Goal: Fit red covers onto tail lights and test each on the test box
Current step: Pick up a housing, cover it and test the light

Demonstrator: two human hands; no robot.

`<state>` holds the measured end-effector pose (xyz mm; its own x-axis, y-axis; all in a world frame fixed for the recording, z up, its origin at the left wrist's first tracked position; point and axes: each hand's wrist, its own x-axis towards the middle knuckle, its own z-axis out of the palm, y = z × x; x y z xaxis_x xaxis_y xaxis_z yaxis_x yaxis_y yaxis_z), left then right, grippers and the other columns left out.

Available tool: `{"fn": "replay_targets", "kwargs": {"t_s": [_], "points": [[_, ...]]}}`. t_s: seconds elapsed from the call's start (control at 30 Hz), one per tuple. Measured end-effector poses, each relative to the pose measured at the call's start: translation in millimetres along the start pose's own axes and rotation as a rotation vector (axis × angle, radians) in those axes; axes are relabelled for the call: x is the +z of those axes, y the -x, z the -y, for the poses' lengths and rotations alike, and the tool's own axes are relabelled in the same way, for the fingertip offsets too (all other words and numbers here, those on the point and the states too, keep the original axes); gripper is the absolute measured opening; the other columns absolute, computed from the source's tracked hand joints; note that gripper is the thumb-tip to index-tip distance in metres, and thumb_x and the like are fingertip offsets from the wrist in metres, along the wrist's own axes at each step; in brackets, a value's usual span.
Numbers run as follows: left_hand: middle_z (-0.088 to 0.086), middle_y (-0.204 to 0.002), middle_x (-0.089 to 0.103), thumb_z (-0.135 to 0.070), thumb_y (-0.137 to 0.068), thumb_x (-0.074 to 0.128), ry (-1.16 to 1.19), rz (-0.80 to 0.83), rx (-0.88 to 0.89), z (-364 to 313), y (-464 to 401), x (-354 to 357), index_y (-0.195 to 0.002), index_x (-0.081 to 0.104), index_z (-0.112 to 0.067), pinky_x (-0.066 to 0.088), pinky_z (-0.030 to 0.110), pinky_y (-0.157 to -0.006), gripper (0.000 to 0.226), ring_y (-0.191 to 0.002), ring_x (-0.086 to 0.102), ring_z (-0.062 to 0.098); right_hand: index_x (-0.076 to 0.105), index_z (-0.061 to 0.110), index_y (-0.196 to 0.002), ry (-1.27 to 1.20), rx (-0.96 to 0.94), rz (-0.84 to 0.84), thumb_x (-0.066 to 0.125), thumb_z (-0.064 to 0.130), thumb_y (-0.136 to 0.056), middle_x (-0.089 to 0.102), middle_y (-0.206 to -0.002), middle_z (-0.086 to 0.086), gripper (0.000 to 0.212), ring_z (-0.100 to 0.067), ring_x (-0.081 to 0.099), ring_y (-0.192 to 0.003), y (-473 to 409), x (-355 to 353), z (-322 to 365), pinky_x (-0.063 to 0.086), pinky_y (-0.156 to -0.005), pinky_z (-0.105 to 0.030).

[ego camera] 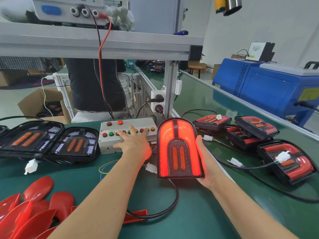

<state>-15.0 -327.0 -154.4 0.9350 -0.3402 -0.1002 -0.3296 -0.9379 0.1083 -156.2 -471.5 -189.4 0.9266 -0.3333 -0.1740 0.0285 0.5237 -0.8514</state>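
Red covers [32, 211] are heaped loose at the near left corner of the green bench [198, 221]. Straight, spread fingers [132, 129] of the left hand [133, 144] are pressed on the row of coloured buttons of the test box [127, 133]. Beside it, the lit tail light [178, 149] is held upright and glowing red, gripped along its right edge and lower corner by the right hand [205, 163], whose fingers are hidden behind the housing. A black cable [170, 202] is looped from the light across the bench. Two uncovered lights [50, 140] are laid left of the box; covered lights [259, 135] are stacked at the right.
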Motion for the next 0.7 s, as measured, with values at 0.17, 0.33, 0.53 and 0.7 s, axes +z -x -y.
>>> {"fn": "replay_targets", "kwargs": {"t_s": [0.17, 0.33, 0.53, 0.7], "points": [[0.010, -0.156, -0.004, -0.015, -0.082, 0.054, -0.046, -0.011, 0.007, 0.8, 0.8, 3.4, -0.146, 0.004, -0.044, 0.026, 0.072, -0.099, 0.087, -0.138, -0.003, 0.052, 0.064, 0.016, -0.124, -0.059, -0.031, -0.091, 0.047, 0.070, -0.079, 0.071, -0.115, -0.011, 0.072, -0.026, 0.070, -0.102, -9.7, 6.3, 13.1, 0.060, -0.070, -0.038], [0.008, -0.156, -0.006, -0.023, -0.084, 0.057, -0.075, -0.006, -0.003, 1.3, -0.4, 5.8, -0.146, -0.001, -0.045, 0.025, 0.072, -0.099, 0.088, -0.138, -0.004, 0.052, 0.067, 0.018, -0.116, -0.184, -0.072, -0.160, 0.043, 0.068, -0.087, 0.074, -0.110, -0.007, 0.063, -0.021, 0.072, -0.096, -17.8, 12.4, 26.6, 0.057, -0.076, -0.038], [0.004, -0.156, -0.005, -0.022, -0.087, 0.051, -0.056, -0.015, 0.001, 1.6, -4.4, 6.0, -0.145, 0.003, -0.046, 0.024, 0.072, -0.098, 0.079, -0.138, -0.003, 0.052, 0.067, 0.018, -0.117, -0.218, -0.079, -0.141, 0.043, 0.066, -0.088, 0.072, -0.114, -0.010, 0.061, -0.025, 0.068, -0.106, -22.8, 14.9, 42.9, 0.048, -0.098, -0.047], [0.006, -0.156, -0.005, -0.015, -0.084, 0.050, -0.049, -0.019, -0.001, 1.7, -5.8, 4.4, -0.145, 0.006, -0.046, 0.023, 0.072, -0.099, 0.081, -0.137, -0.003, 0.052, 0.069, 0.018, -0.113, -0.199, -0.075, -0.138, 0.046, 0.067, -0.087, 0.074, -0.110, -0.009, 0.060, -0.025, 0.072, -0.097, -21.7, 14.2, 46.8, 0.053, -0.088, -0.044]]}}
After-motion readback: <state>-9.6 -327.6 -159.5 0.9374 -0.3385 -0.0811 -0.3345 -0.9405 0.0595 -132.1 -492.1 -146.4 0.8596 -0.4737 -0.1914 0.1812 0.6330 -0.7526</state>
